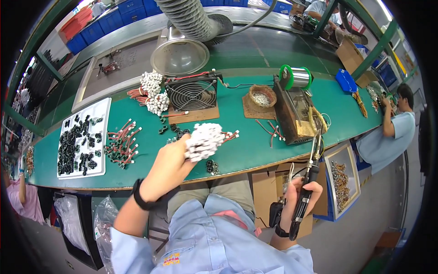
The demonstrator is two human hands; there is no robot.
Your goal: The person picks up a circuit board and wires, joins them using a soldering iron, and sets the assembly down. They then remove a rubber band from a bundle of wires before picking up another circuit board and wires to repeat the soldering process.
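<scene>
My left hand [169, 160] is closed around a thick bundle of white wire connectors [205, 140], lifted over the front part of the bench. A few red leads poke out at the bundle's right side. In my right hand [292, 201] is a black-handled soldering iron [303, 198], held upright beyond the bench's front edge. Its metal tip points up toward the yellow sponge-like piece [315, 119] on the solder stand [297, 114]. Small black parts [212, 167] lie just below the bundle, and loose red-and-black leads [272, 131] lie right of it.
A white tray of black parts [78, 142] and red wire leads [122, 142] lie left. Behind stand a black fan [192, 93], connector bundles [153, 89], a small bowl [262, 97] and a solder spool [297, 77]. A duct hood [180, 57] hangs above. A co-worker [388, 128] sits right.
</scene>
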